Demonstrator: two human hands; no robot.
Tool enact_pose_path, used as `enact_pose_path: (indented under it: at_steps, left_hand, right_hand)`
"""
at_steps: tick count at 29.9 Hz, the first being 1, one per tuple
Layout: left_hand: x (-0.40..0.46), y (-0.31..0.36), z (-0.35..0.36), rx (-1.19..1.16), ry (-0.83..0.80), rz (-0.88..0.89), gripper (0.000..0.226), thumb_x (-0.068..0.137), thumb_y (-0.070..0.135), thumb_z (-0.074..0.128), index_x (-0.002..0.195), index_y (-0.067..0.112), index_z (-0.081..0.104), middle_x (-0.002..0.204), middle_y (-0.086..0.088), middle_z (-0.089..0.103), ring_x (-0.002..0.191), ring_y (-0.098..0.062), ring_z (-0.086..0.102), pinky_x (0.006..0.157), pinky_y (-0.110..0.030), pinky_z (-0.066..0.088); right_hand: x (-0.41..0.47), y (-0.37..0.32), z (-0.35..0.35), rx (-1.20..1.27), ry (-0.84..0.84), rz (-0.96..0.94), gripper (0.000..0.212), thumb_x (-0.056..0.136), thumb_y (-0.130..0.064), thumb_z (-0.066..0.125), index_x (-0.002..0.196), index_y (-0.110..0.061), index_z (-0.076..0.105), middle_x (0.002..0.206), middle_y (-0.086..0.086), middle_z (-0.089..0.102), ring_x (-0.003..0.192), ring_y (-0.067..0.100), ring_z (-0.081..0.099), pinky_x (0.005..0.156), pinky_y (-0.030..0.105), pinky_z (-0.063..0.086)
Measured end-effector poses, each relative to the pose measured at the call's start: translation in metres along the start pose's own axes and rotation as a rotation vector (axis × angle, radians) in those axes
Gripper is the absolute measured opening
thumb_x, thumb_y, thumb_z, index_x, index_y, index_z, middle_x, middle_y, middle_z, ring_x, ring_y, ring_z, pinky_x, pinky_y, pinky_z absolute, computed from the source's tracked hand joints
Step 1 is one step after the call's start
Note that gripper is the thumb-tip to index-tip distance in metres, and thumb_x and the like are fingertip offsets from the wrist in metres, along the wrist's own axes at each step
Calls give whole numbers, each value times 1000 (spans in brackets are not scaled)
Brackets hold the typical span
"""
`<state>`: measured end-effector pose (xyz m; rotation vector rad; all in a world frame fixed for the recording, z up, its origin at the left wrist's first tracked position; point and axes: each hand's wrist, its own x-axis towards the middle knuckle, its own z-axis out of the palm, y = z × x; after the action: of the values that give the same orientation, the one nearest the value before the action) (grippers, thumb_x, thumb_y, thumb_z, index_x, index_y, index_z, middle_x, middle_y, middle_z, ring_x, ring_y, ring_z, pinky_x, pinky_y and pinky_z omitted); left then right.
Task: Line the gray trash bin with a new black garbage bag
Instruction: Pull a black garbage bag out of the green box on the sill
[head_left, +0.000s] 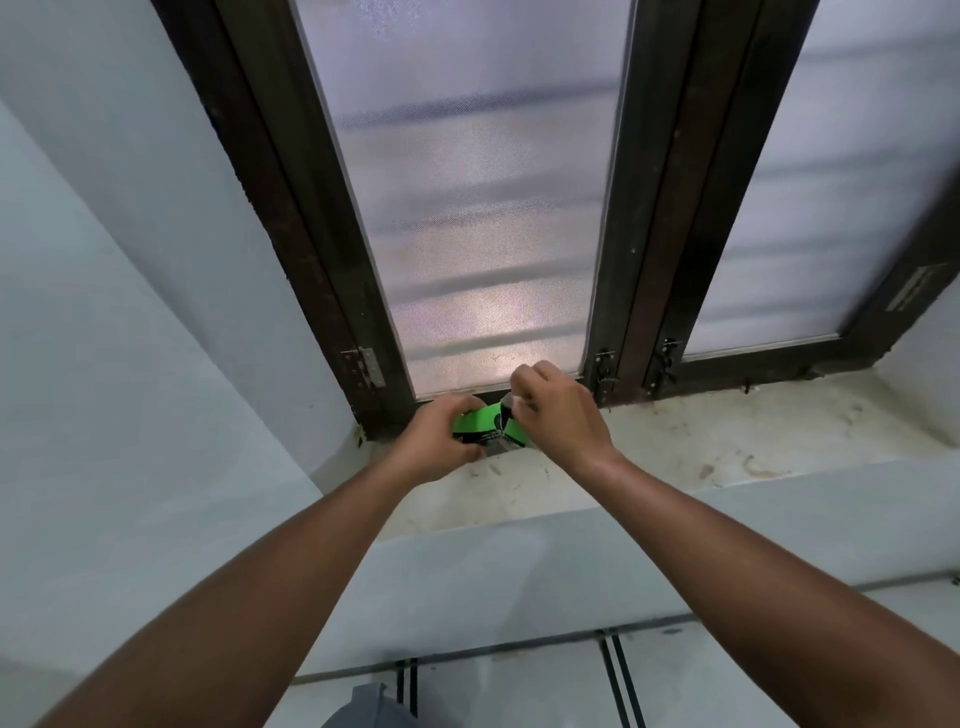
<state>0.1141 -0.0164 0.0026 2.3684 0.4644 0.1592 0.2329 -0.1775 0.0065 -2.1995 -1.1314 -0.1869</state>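
A green and black pack of garbage bags (485, 428) rests on the stained window sill (675, 441), against the dark window frame. My left hand (434, 439) grips the pack's left side. My right hand (558, 410) pinches its upper right end, fingers closed on the wrapper. A corner of the gray trash bin (366, 706) shows at the bottom edge, on the floor below the sill. The black bags inside the pack are mostly hidden by my hands.
A dark wooden window frame (311, 208) with frosted panes rises behind the sill. Pale walls stand at the left and below the sill. Tiled floor (519, 691) lies at the bottom.
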Motion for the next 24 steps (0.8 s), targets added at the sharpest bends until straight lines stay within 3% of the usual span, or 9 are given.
enact_pose_path:
  at_steps: [4,8,10,12,15,20,24]
  left_hand:
    - [0,7,2,9,2,23,48,72,13,87,116,21,71,108,3,67,102,-18,61,90,-36,51]
    - [-1,7,0,-8,-8,-19,48,73,13,85,117,22,70,110,1,66,103,-20,62,89,-39,55]
    - [-2,6,-1,-21,-10,-33,49,72,13,85,118,22,69,111,1,66,104,-20,62,89,-39,56]
    - [-3,7,0,-25,0,-37,49,73,15,86,118,24,69,112,1,66,104,-19,62,88,-38,57]
    - [-2,13,1,-49,40,-64,51,75,19,86,122,25,68,112,3,65,102,-18,63,85,-40,60]
    - [0,16,1,44,12,4,55,74,15,88,124,24,68,116,4,64,109,-18,60,94,-35,52]
    - [0,19,0,146,-12,36,59,72,15,88,127,22,69,117,7,64,110,-16,59,94,-38,53]
  right_hand:
    - [-4,7,3,196,2,138,15,92,-13,67,90,-24,77,94,-6,61,79,17,62,71,32,53]
    - [-5,7,0,466,-126,319,18,92,-18,65,96,-24,81,100,-8,71,94,9,66,86,27,54]
    - [-6,5,-4,534,-177,368,15,93,-23,64,93,-25,80,97,-9,74,91,7,67,77,21,52]
    - [-8,4,-8,535,-163,367,14,93,-26,65,88,-22,77,83,-9,73,75,5,66,64,18,48]
    - [-10,4,-11,551,-159,402,10,90,-21,68,83,-16,74,62,-4,70,54,8,64,57,24,52]
    - [-10,7,-9,560,-270,553,18,84,-32,80,71,-20,75,53,-2,69,47,7,61,45,22,48]
    - [-4,11,-4,456,-314,629,7,75,-28,83,73,-22,81,50,-7,63,41,4,49,40,17,38]
